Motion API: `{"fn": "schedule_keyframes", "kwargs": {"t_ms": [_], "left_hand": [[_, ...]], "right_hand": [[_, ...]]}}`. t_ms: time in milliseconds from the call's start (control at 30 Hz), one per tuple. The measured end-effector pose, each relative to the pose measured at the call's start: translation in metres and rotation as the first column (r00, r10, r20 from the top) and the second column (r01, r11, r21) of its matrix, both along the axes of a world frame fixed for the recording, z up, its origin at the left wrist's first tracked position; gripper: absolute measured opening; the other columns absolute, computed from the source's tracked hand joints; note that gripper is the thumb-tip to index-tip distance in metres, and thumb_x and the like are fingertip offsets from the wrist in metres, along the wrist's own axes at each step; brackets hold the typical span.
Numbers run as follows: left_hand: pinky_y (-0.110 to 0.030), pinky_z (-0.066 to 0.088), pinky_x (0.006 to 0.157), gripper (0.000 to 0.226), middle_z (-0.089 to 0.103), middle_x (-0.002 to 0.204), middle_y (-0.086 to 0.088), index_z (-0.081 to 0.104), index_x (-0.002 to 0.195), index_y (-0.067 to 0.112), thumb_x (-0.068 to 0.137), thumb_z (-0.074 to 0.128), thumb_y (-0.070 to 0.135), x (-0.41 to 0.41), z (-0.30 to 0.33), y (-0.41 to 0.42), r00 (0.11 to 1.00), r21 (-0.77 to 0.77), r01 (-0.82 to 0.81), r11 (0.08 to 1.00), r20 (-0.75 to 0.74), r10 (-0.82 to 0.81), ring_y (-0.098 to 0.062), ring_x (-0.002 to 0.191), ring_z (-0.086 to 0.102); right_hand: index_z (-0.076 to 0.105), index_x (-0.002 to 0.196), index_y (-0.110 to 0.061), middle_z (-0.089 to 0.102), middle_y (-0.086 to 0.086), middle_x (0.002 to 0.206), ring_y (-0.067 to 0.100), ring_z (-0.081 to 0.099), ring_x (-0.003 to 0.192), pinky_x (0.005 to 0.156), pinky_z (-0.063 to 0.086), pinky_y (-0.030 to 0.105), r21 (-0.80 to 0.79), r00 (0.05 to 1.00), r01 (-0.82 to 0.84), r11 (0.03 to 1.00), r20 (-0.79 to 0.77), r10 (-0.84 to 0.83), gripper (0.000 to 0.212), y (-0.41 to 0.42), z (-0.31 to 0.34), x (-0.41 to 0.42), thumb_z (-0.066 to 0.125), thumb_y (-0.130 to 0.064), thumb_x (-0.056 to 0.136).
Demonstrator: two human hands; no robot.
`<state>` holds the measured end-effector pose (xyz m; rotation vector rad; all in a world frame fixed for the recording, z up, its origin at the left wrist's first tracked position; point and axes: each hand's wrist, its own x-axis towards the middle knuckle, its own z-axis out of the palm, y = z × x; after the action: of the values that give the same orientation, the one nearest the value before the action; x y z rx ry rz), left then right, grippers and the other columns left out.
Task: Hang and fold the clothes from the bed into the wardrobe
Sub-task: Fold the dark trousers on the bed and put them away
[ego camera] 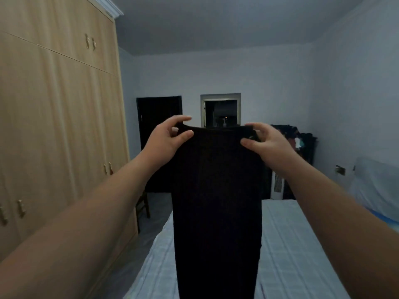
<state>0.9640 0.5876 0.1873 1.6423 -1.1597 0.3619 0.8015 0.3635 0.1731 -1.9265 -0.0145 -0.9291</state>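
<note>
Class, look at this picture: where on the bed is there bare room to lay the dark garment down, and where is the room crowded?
The bed shows bare sheet on both sides of the hanging garment, widest to the right, up to the pale covered thing. The left strip is narrower, bordered by the floor aisle along the wardrobe. It is crowded at the far rack of clothes beyond the bed's end.

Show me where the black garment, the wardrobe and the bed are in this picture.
black garment (218, 190): head view, middle of the hanging cloth.
wardrobe (54, 115): head view, closed door panel.
bed (287, 251): head view, bare checked cover.
</note>
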Motion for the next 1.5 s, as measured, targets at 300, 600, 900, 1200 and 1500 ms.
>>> {"fn": "schedule_keyframes", "kwargs": {"t_ms": [300,600,900,1200,1500], "left_hand": [[-0.034,0.056,0.068,0.019,0.070,0.083,-0.005,0.068,0.106,0.016,0.093,0.067,0.029,-0.040,0.058,0.080,0.990,0.018,0.079,0.997,0.113,-0.080,-0.015,0.074,0.068],[-0.031,0.055,0.063,0.015,0.069,0.078,-0.004,0.065,0.102,0.017,0.093,0.067,0.028,-0.008,-0.002,0.051,0.998,0.111,0.051,0.992,-0.026,-0.048,-0.015,0.068,0.065],[-0.019,0.048,0.064,0.011,0.054,0.069,0.007,0.068,0.096,0.029,0.087,0.073,0.035,0.092,-0.110,-0.044,0.986,0.357,0.030,0.933,-0.163,0.031,-0.004,0.063,0.056],[-0.026,0.050,0.063,0.014,0.066,0.085,0.004,0.068,0.096,0.026,0.086,0.076,0.030,0.220,-0.260,-0.204,0.905,0.411,-0.065,0.909,-0.359,0.227,-0.012,0.068,0.065],[-0.032,0.062,0.068,0.007,0.068,0.094,-0.013,0.064,0.095,0.009,0.094,0.064,0.003,0.334,-0.458,-0.350,0.517,0.269,-0.075,0.960,-0.813,0.268,-0.020,0.070,0.073]], "right_hand": [[0.072,0.112,-0.018,0.075,0.009,0.105,0.030,0.072,0.098,0.089,0.057,0.052,0.091,0.984,-0.048,0.995,0.174,0.031,0.026,0.072,0.041,-0.053,0.072,-0.028,0.088],[0.069,0.112,-0.027,0.075,0.000,0.107,0.018,0.072,0.098,0.088,0.059,0.045,0.008,0.996,0.083,0.996,0.028,-0.083,0.021,0.055,-0.008,-0.033,0.070,-0.028,0.091],[0.064,0.114,-0.026,0.071,-0.007,0.103,0.005,0.069,0.093,0.078,0.054,0.018,0.058,0.956,0.169,0.984,-0.252,-0.150,0.035,-0.042,-0.123,0.058,0.079,-0.032,0.083],[0.069,0.113,-0.032,0.069,-0.010,0.107,0.005,0.063,0.098,0.088,0.050,0.026,0.019,0.870,0.289,0.957,-0.423,-0.255,0.034,-0.189,-0.269,0.204,0.077,-0.039,0.081],[0.066,0.117,-0.024,0.071,0.000,0.100,0.016,0.066,0.050,0.048,0.052,0.025,0.347,0.795,0.440,0.829,-0.580,-0.179,0.030,-0.302,-0.475,0.358,0.072,-0.026,0.088]]}}
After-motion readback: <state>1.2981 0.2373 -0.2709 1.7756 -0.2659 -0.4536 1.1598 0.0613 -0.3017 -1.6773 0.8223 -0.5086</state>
